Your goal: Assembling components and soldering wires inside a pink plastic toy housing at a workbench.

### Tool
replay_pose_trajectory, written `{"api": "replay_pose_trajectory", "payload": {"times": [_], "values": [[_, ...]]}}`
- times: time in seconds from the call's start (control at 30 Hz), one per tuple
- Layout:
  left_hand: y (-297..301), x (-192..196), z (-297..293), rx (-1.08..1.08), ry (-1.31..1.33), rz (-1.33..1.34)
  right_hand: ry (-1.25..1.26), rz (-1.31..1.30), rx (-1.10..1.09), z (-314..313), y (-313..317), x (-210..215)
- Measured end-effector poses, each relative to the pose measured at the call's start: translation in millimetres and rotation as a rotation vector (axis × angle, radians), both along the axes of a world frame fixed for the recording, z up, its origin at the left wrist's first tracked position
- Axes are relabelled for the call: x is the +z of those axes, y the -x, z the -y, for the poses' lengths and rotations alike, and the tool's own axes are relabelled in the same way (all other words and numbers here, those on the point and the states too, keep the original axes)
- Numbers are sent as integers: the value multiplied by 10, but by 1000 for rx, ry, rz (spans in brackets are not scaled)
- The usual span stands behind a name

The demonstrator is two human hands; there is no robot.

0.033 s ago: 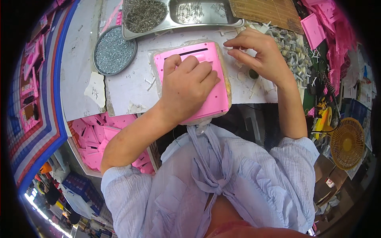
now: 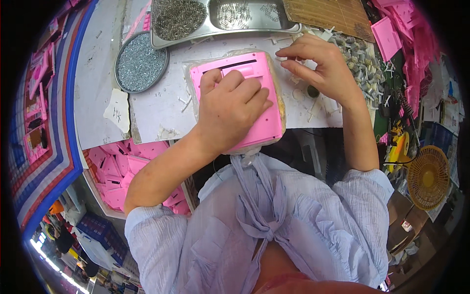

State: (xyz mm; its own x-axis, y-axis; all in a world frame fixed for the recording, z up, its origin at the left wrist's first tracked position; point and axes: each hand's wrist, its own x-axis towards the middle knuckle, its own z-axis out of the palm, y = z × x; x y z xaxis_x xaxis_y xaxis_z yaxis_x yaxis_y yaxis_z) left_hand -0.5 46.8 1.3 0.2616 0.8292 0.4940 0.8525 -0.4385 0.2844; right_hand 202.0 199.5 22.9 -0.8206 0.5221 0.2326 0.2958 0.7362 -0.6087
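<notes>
fingers of your left hand (image 2: 226, 111) curl down onto the pink panel (image 2: 259, 128) at the centre of the frame; their tips are partly hidden, so their grip can't be told. your right hand (image 2: 318, 66), upper right, holds thumb and forefinger close together, any pinched piece unclear. the panel is seated on its wrapped pad (image 2: 281, 105), but handling looks unfinished; loose pink parts (image 2: 115, 171) remain lower left, small metal pieces (image 2: 142, 62) upper left.
</notes>
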Motion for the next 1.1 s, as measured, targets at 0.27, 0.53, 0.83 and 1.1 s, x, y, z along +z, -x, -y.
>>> {"api": "replay_pose_trajectory", "payload": {"times": [0.27,0.53,0.83,1.1], "values": [[1657,-25,124,742,109,-45,-130,-21,57,-176,608,272],[2066,-295,107,725,230,50,-638,116,396,-33,2813,-254],[2074,-324,178,778,131,-48,-562,298,425,29,3402,-447],[2052,-419,127,740,74,-183,-668,361,411,77,3269,-236]]}}
